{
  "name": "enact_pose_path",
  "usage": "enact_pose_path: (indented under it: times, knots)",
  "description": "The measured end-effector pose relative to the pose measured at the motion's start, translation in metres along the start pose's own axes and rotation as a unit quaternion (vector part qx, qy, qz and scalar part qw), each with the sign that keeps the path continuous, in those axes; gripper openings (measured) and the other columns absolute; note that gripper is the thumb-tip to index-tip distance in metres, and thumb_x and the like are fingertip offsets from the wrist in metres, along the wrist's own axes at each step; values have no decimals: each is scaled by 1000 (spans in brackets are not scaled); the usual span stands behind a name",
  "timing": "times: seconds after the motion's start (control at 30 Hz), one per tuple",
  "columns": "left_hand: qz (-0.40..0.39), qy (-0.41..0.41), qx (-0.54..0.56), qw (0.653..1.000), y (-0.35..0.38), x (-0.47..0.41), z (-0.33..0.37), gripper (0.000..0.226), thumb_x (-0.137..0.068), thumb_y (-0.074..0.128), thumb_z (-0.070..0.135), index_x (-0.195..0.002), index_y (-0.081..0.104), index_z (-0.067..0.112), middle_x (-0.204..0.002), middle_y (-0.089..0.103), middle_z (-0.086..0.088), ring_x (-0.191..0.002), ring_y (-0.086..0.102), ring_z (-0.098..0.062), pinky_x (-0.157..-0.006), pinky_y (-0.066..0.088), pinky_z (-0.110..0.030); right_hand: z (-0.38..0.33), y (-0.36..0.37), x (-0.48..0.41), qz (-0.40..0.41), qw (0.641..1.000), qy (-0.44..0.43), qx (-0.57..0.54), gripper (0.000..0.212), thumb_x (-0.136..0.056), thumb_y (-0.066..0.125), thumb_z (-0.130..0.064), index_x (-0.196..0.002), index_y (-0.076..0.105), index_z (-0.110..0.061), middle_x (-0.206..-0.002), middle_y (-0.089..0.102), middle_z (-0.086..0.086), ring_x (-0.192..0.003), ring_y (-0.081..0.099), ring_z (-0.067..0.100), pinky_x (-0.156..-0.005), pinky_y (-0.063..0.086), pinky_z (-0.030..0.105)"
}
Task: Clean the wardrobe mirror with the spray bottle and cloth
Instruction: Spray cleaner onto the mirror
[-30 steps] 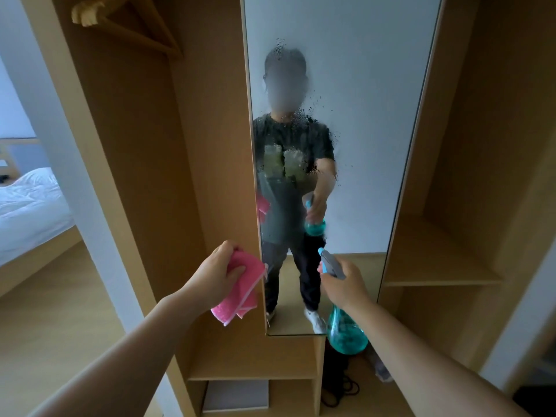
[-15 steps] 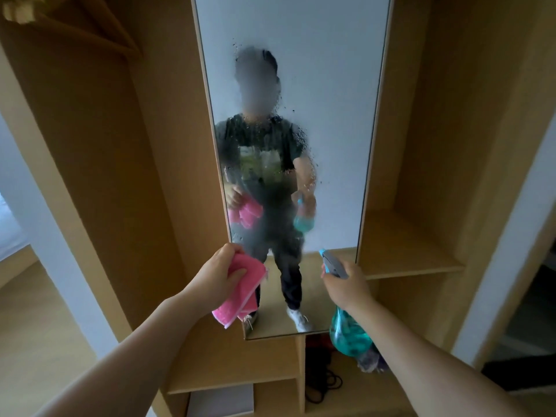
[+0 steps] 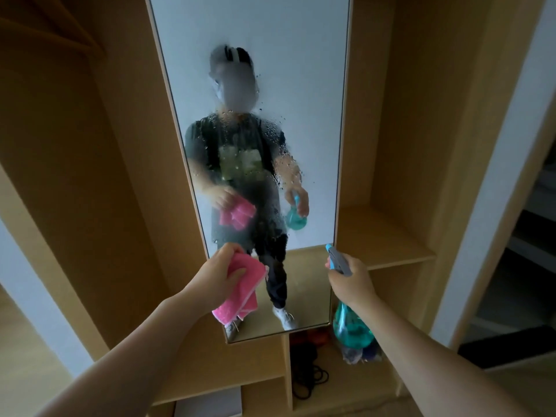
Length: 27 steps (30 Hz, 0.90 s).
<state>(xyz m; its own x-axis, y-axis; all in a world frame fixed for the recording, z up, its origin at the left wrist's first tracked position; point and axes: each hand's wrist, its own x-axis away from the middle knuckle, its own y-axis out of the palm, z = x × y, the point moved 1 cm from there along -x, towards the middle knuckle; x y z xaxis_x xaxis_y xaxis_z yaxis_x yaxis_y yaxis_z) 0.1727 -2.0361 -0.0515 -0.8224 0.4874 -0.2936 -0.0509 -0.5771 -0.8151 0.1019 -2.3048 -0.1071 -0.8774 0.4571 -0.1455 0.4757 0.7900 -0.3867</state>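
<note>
A tall wardrobe mirror (image 3: 307, 85) stands straight ahead, its middle misted with spray droplets. It reflects a person holding a pink cloth and a teal bottle. My left hand (image 3: 215, 276) grips a folded pink cloth (image 3: 240, 291) in front of the mirror's lower left part. My right hand (image 3: 350, 281) holds the neck of a teal spray bottle (image 3: 350, 326), whose grey and blue head points up towards the glass at the mirror's lower right edge. The bottle body hangs below my wrist.
Wooden wardrobe panels (image 3: 99, 176) flank the mirror. A shelf (image 3: 379, 239) opens on the right. Below the mirror, a compartment holds a black cable (image 3: 310, 377) and small dark items. A white door frame (image 3: 493, 206) rises at far right.
My view has swung left to right, so the mirror now sits centred and the bed has left the frame. Both hands keep their grips and stay low before the glass.
</note>
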Motion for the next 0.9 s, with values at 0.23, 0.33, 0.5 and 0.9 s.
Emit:
enact_pose_path:
  times: [0.23, 0.33, 0.5, 0.9]
  knots:
    - [-17, 10, 1, 1000, 15, -7, 9, 25, -95, 53, 21, -117, 44, 28, -103, 53, 14, -86, 52, 0, -70, 45, -16, 12, -14, 6, 10, 1000, 13, 15, 4, -86, 53, -6, -87, 57, -3, -69, 47, 8, -61, 44, 21, -58, 34, 28]
    - [-19, 13, 2, 1000, 19, -8, 9, 24, -95, 53, 22, -116, 44, 29, -101, 52, 17, -84, 51, 4, -64, 44, -13, 17, -16, 7, 16, 999, 22, 24, 6, -87, 53, -7, -88, 57, -3, -71, 47, 8, -61, 42, 20, -57, 34, 29]
    - [-18, 13, -1, 1000, 23, -6, 6, 23, -94, 54, 23, -113, 44, 32, -98, 51, 20, -83, 49, 7, -57, 41, -10, 21, -16, 8, 5, 999, 42, 19, 9, -88, 53, -9, -95, 59, -7, -80, 54, 10, -67, 49, 21, -60, 38, 29]
    - [-31, -17, -2, 999, 49, 8, -17, 24, -94, 53, 21, -115, 44, 27, -106, 53, 10, -84, 50, -1, -65, 40, -13, 58, 5, 14, -16, 998, 62, 1, 18, -88, 53, -7, -96, 60, -21, -91, 63, 1, -72, 59, 15, -56, 41, 20]
